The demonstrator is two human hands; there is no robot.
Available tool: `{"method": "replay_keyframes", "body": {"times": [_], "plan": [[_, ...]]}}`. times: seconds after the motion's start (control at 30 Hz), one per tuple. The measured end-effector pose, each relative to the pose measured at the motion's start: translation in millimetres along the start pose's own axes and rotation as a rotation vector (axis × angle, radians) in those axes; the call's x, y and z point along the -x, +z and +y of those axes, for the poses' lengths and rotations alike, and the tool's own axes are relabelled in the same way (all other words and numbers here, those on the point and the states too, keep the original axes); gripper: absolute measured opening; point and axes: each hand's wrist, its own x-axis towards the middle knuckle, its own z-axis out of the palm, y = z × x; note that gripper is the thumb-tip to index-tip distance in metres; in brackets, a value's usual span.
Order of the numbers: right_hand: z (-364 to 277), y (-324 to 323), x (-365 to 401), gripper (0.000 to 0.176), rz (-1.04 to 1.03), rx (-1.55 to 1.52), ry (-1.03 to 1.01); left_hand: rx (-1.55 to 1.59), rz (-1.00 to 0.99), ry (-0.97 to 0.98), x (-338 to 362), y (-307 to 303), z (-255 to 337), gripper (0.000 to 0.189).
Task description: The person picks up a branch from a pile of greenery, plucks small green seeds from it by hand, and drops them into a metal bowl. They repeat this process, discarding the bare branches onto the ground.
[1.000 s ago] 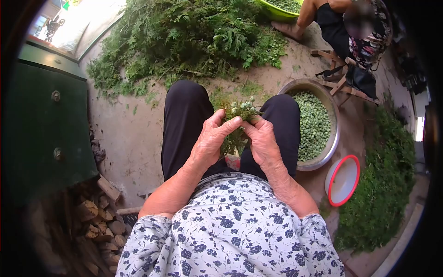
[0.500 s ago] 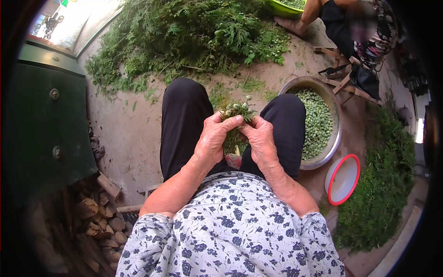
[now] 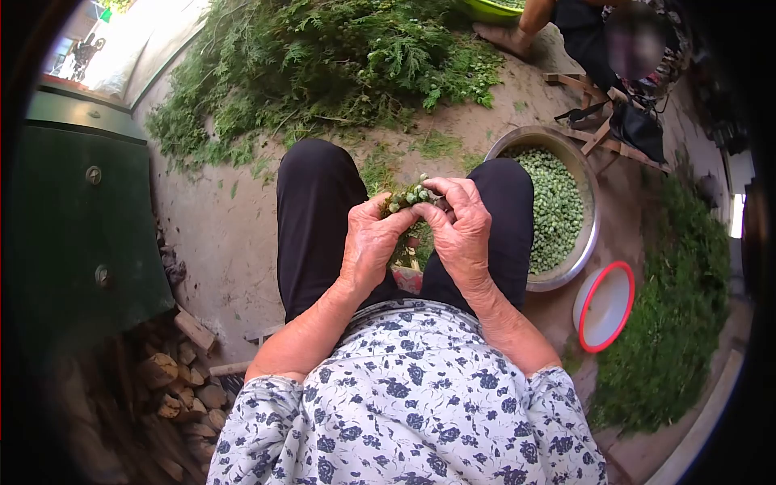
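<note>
Between my knees, my left hand (image 3: 368,242) is closed round a small evergreen sprig (image 3: 398,202) bearing several round green cones. My right hand (image 3: 461,230) meets it from the other side, thumb and fingers curled in a pinch on the cones at the sprig's tip. The fingertips of both hands nearly touch, and part of the sprig is hidden behind them. Beside my right knee stands a wide metal basin (image 3: 594,218) holding many loose green cones (image 3: 556,212).
A big heap of evergreen branches (image 3: 323,65) lies ahead. To the right are a red-rimmed white bowl (image 3: 605,307), tipped on its side, more greenery (image 3: 663,339) and a wooden stool (image 3: 602,133) by a seated person (image 3: 586,40). A green cabinet (image 3: 89,218) and firewood (image 3: 182,380) are left.
My right hand has risen and turned, its fingers now curling over the cones from above. My left hand has shifted slightly left and still holds the sprig.
</note>
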Motion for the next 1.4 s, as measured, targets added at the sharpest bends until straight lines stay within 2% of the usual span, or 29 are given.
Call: {"method": "replay_keyframes", "body": {"times": [0.2,0.4,0.47,0.5,0.57,0.6,0.67,0.77,0.97,1.17,1.27,1.33,1.37,1.4], "plan": [[10,1,1,0.018,-0.012,-0.08,0.002,-0.047,0.01,-0.005,2,-1,-3,0.011],[12,0,2,0.012,-0.045,-0.102,0.074,0.036,0.028,-0.021,3,3,-5,0.009],[12,-2,2,0.01,-0.146,-0.371,0.358,0.086,0.045,-0.01,3,4,-6,0.009],[12,-2,2,0.01,-0.145,-0.372,0.358,0.085,0.045,-0.01,3,4,-4,0.009],[13,-5,1,0.013,-0.167,-0.787,0.607,0.11,0.002,-0.075,4,1,2,0.007],[15,-7,1,0.013,-0.165,-0.787,0.606,0.108,0.0,-0.075,3,0,2,0.007],[21,-11,-1,0.014,-0.192,-1.073,0.66,0.087,0.056,-0.097,2,-1,2,0.006],[28,-18,-7,0.013,-0.103,-1.134,0.668,0.074,0.064,-0.046,1,-3,-3,0.002],[26,-20,-8,0.018,-0.249,-1.175,0.681,0.026,-0.013,-0.054,3,-5,-3,0.002],[32,-17,-4,0.018,-0.316,-0.931,0.659,-0.017,0.014,-0.058,4,-7,-3,0.002],[34,-18,-1,0.021,-0.424,-0.756,0.556,-0.029,-0.023,-0.067,3,-11,-5,0.004],[30,-15,0,0.018,-0.312,-0.842,0.659,-0.013,-0.053,-0.073,5,-5,0,0.005],[30,-13,1,0.018,-0.311,-0.841,0.66,0.004,-0.083,-0.077,6,-3,2,0.007],[31,-11,2,0.019,-0.327,-0.971,0.742,0.004,-0.084,-0.078,5,-5,0,0.007]]}}
